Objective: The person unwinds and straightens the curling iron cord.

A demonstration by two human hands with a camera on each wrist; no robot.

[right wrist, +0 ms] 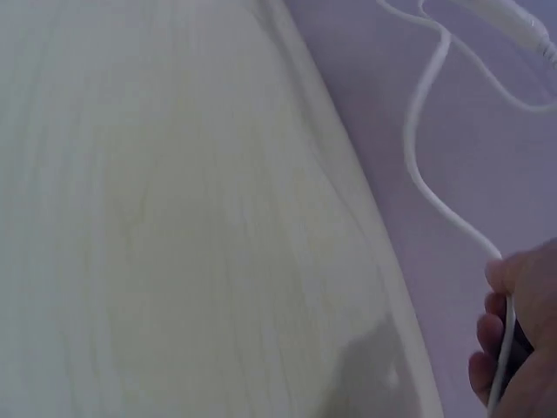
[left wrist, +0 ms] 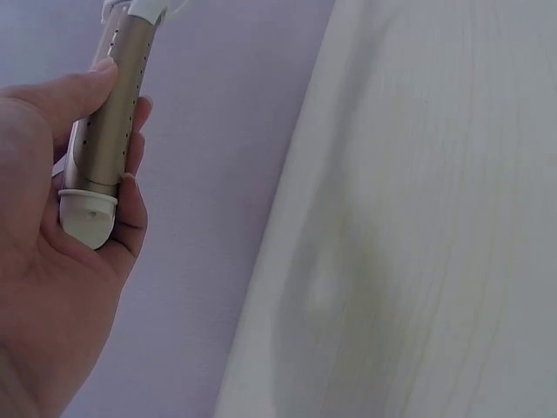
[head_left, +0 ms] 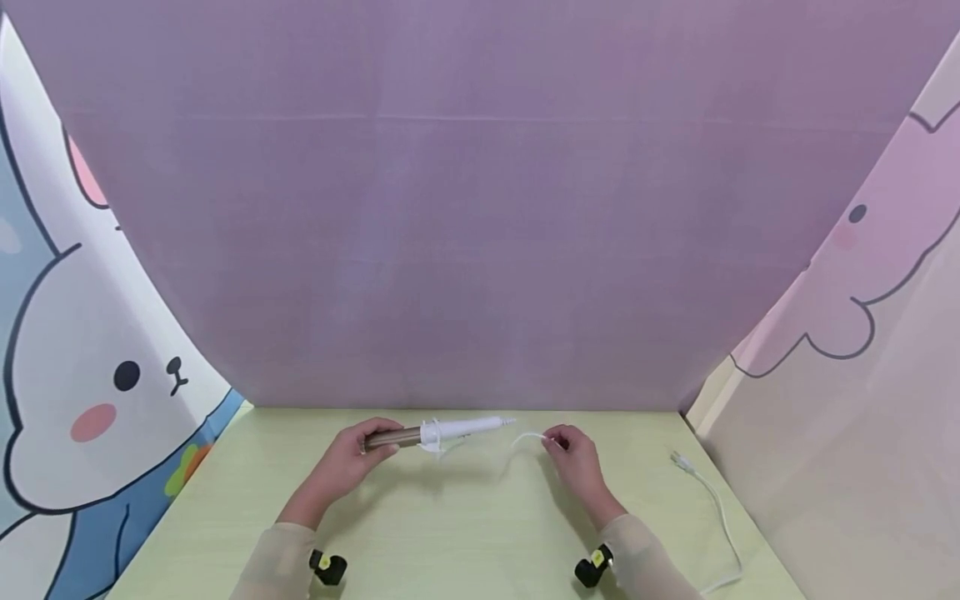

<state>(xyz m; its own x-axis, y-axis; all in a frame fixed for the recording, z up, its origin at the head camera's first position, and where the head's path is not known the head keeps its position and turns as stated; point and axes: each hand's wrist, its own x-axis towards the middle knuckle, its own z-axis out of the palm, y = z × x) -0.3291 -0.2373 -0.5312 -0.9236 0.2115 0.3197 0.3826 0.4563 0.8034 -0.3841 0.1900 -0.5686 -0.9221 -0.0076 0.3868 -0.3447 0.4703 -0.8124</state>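
A curling iron (head_left: 467,428) with a gold barrel and a white handle is held above the table, its handle pointing right. My left hand (head_left: 351,457) grips the barrel, thumb on one side and fingers behind, near the white end cap (left wrist: 87,218). Small holes run along the barrel (left wrist: 117,109). From the handle's end a white cord (right wrist: 420,148) loops across to my right hand (head_left: 576,463), which pinches it between thumb and fingers. Something dark shows in the right palm; its kind is unclear. Part of the cord seems wound near the handle.
The cord's plug (head_left: 681,461) lies on the right of the pale wooden table (head_left: 465,533), its lead trailing toward the front edge. A purple cloth (head_left: 480,250) stands behind, with cartoon-printed panels (head_left: 97,350) at the sides. Small black devices (head_left: 327,568) sit by both wrists.
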